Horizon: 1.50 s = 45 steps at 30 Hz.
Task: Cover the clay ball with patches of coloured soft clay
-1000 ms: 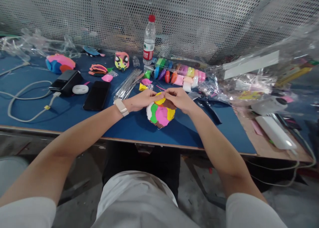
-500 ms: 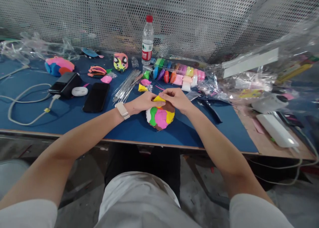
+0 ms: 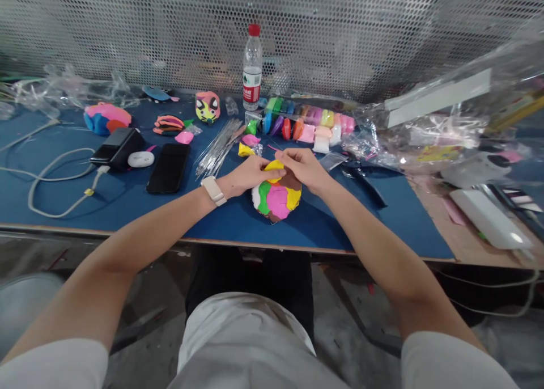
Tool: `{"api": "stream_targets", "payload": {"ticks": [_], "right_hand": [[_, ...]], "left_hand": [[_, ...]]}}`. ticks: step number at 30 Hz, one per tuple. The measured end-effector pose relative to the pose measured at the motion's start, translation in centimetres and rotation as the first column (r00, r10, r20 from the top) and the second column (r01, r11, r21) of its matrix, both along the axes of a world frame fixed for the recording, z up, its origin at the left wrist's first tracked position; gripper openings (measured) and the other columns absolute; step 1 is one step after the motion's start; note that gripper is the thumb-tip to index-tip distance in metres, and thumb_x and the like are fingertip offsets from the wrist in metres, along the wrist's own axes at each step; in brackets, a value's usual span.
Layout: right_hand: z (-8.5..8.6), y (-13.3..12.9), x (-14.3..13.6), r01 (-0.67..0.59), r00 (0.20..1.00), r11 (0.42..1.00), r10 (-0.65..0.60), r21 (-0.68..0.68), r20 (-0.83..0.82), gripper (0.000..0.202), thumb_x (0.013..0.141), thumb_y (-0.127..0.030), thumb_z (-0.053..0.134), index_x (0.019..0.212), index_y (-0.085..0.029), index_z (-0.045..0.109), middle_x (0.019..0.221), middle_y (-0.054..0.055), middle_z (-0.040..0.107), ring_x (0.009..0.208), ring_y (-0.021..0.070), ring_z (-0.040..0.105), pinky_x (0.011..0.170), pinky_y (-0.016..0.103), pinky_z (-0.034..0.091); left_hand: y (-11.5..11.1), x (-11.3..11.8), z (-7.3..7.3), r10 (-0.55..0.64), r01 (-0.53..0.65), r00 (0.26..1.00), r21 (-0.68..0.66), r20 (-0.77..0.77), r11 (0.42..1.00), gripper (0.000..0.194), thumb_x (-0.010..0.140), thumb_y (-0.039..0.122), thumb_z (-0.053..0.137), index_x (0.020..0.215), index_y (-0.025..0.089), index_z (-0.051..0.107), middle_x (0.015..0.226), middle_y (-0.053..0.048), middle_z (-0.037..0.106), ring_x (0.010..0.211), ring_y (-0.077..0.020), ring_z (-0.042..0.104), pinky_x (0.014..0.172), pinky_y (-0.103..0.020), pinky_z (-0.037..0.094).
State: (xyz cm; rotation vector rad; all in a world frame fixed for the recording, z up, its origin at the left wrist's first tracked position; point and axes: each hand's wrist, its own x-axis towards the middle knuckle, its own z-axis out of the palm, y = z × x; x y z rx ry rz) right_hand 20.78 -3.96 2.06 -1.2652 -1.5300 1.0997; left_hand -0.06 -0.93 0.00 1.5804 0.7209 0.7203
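Note:
A rounded piece covered in patches of coloured modelling clay (image 3: 277,201), pink, green, white, yellow and brown, lies near the table's front edge. Over its far side, a flat lump of yellow clay (image 3: 275,170) is pinched between my two hands. My left hand (image 3: 250,175), with a pale band at the wrist, has its thumb and fingers closed on the lump's left side. From the right, my right hand (image 3: 305,168) grips the lump's upper edge with bent fingers. The fingertips partly hide the clay and the far rim of the patched piece.
Behind my hands stand a water bottle (image 3: 252,71), packs of coloured clay (image 3: 306,129) and a bundle of thin wires (image 3: 220,148). A phone (image 3: 168,168) and a black device (image 3: 118,149) lie left. At right are a dark tool (image 3: 366,186), plastic wrapping (image 3: 442,134) and a white power bank (image 3: 488,219).
The whole view has shifted slightly, so things sit a little further right. Both hands keep their pinch on the yellow clay, with only small finger movement.

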Motion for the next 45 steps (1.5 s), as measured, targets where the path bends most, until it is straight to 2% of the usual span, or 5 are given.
{"api": "stream_targets", "payload": {"ticks": [12,36,40,42,45], "right_hand": [[-0.2,0.3,0.2,0.043,0.996,0.999,-0.045,-0.026,-0.079,0.072,0.072,-0.093,0.095,0.079,-0.025,0.072,0.078,0.003,0.071,0.071,0.019,0.063,0.062,0.032,0.048],[0.9,0.5,0.9,0.071,0.997,0.996,-0.071,0.053,-0.016,0.073,0.071,-0.093,0.096,0.078,-0.023,0.075,0.073,0.003,0.07,0.067,0.0174,0.057,0.06,0.032,0.041],[1.1,0.7,1.7,-0.025,1.0,1.0,0.025,-0.013,-0.002,0.076,0.073,-0.096,0.093,0.073,-0.024,0.071,0.067,0.002,0.065,0.064,0.0164,0.055,0.06,0.032,0.041],[1.0,0.8,2.2,-0.072,0.997,0.997,0.073,-0.026,0.038,0.077,0.075,-0.098,0.09,0.072,-0.024,0.069,0.066,0.002,0.066,0.063,0.0165,0.055,0.06,0.033,0.042],[0.6,1.1,3.0,-0.092,0.971,0.996,0.086,0.017,0.222,0.078,0.085,-0.1,0.079,0.071,-0.024,0.07,0.065,0.003,0.066,0.062,0.0174,0.054,0.061,0.035,0.038]], "left_hand": [[0.1,0.6,-0.3,0.134,-0.104,0.979,-0.189,0.153,0.977,0.053,0.087,0.057,0.103,0.081,0.018,0.067,0.08,-0.002,0.069,0.076,-0.0141,0.066,0.068,-0.028,0.05],[1.9,-0.6,0.5,0.211,-0.22,0.969,0.057,0.131,0.974,0.069,0.104,0.085,0.069,0.083,0.019,0.068,0.081,-0.005,0.068,0.071,-0.0153,0.061,0.066,-0.029,0.047],[5.3,-4.3,1.9,0.488,-0.446,0.872,0.372,-0.023,0.814,0.045,0.113,0.061,0.067,0.095,0.021,0.075,0.092,-0.01,0.078,0.081,-0.0228,0.074,0.084,-0.037,0.057],[6.9,-6.5,2.6,0.63,-0.423,0.762,0.62,-0.15,0.66,0.019,0.106,0.039,0.077,0.109,0.021,0.078,0.11,-0.012,0.082,0.105,-0.0299,0.076,0.107,-0.043,0.055],[8.4,-9.2,3.5,0.802,-0.352,0.502,0.77,-0.325,0.532,0.029,0.109,0.025,0.061,0.133,0.02,0.077,0.131,-0.018,0.08,0.139,-0.0423,0.066,0.129,-0.058,0.041]]}}
